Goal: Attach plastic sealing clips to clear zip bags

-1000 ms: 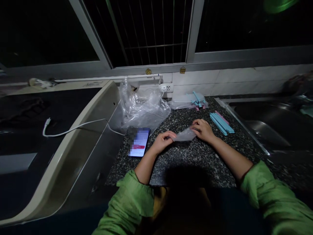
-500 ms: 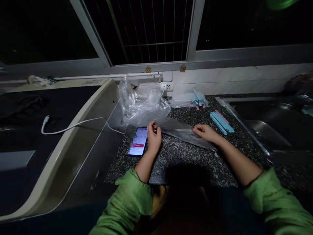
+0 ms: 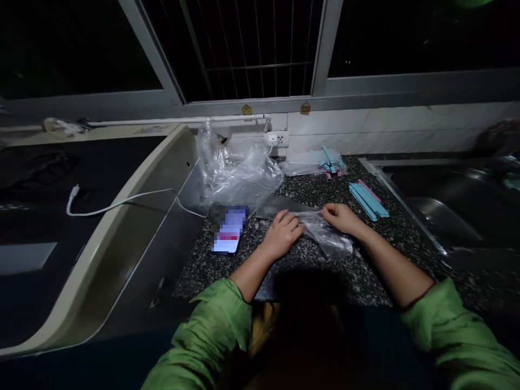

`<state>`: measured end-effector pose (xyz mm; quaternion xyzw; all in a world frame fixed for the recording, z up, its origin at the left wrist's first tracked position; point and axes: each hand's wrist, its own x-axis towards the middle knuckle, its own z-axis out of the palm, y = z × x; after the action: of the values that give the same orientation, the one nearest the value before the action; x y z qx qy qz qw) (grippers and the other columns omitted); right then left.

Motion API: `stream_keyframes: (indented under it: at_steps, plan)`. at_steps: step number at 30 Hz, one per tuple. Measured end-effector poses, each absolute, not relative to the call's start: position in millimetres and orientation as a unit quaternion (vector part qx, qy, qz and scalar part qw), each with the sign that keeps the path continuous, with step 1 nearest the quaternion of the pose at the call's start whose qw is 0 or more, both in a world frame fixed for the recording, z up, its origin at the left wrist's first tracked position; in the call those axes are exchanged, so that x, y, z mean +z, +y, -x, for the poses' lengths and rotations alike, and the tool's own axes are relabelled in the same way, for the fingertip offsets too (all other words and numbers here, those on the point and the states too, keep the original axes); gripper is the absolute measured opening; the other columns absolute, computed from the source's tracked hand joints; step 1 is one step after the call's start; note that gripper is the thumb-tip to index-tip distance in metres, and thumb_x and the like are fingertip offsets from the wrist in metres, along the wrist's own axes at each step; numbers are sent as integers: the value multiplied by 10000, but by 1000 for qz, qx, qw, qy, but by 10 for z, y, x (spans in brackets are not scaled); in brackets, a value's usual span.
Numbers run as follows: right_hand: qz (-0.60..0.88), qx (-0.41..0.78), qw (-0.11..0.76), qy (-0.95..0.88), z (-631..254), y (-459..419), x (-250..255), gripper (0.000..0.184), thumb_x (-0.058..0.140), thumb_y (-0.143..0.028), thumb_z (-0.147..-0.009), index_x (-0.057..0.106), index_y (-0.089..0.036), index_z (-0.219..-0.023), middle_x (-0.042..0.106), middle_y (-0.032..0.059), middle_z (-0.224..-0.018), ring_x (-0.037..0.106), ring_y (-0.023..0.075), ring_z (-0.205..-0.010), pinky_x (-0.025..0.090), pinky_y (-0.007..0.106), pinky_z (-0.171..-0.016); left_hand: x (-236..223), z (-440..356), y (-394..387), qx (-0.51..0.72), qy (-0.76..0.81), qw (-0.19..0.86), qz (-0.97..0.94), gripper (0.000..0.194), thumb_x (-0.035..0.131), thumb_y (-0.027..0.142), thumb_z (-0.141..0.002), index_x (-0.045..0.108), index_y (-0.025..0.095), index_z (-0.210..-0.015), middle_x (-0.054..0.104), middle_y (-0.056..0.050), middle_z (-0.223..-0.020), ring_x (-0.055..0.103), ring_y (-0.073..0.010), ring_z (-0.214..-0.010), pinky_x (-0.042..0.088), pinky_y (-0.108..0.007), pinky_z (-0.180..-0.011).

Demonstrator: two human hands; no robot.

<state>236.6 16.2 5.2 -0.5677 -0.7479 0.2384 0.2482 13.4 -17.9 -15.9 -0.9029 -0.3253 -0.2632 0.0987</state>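
Observation:
A thin clear plastic bag [image 3: 331, 244] lies creased on the speckled stone counter in front of me. My right hand [image 3: 341, 218] pinches its upper edge between thumb and fingers. Palm down, my left hand [image 3: 283, 234] rests on the bag's left part, the fingers laid out over the film and slightly bent. Left of that hand is a lit phone [image 3: 228, 232], its screen partly blurred out. To the right of my right hand lie several flat light-blue strips [image 3: 368, 201] with a pink strip beside them.
A heap of clear plastic [image 3: 244, 176] sits against the wall, below a socket with a white charger [image 3: 272, 140]. Near it is a clear packet [image 3: 303, 165] with blue and pink pieces on it. A metal sink [image 3: 442, 216] is at right; a large beige-edged appliance [image 3: 162, 179] stands left.
My left hand has moved right, from beside the phone onto the plastic bag. The bag is now more crumpled between my hands. My right hand keeps its pinch in nearly the same place.

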Motion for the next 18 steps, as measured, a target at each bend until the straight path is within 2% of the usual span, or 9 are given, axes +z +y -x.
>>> stream_keyframes:
  at_steps: [3, 6, 8, 11, 13, 18]
  plan:
    - [631, 205, 220, -715, -2456, 238, 38, 281, 429, -355, -746, 432, -201, -511, 423, -26, -471, 383, 107, -484, 247, 242, -485, -180, -61, -141, -239, -352, 121, 897, 204, 465, 161, -841, 665, 201, -844, 624, -69, -812, 531, -213, -971, 345, -423, -964]
    - [672, 200, 159, -696, -2570, 299, 27, 237, 485, -305, -717, 487, -197, -505, 465, -15, -455, 403, 112, -463, 251, 250, -480, -201, 13, -117, -228, -378, 113, 890, 169, 492, 173, -827, 659, 189, -808, 624, -76, -826, 531, -224, -953, 396, -416, -890]
    - [687, 193, 152, -684, -2640, 327, 22, 229, 523, -330, -712, 536, -195, -528, 515, -1, -470, 433, 118, -467, 264, 250, -477, -209, 34, -109, -220, -379, 91, 894, 170, 491, 174, -829, 660, 182, -811, 638, -82, -865, 532, -225, -954, 424, -393, -831]
    - [671, 193, 242, -673, -2709, 362, 23, 263, 535, -427, -728, 601, -189, -634, 618, 28, -594, 512, 135, -545, 331, 240, -506, -206, 40, -100, -214, -373, 57, 901, 180, 483, 165, -832, 663, 182, -840, 655, -84, -961, 535, -225, -982, 440, -377, -799]
    - [634, 235, 307, -670, -2724, 383, 27, 314, 536, -477, -727, 631, -178, -736, 663, 47, -712, 556, 147, -628, 394, 245, -567, -202, 49, -99, -219, -369, 42, 902, 181, 490, 156, -826, 665, 183, -862, 657, -82, -1016, 536, -226, -1015, 447, -378, -818]
    - [576, 347, 361, -646, -2642, 395, 24, 419, 640, -523, -643, 657, -167, -863, 686, 64, -849, 588, 159, -731, 450, 273, -664, -222, 158, -129, -226, -337, -7, 914, 205, 501, 126, -804, 674, 203, -882, 663, -71, -1033, 548, -208, -1045, 449, -384, -890]
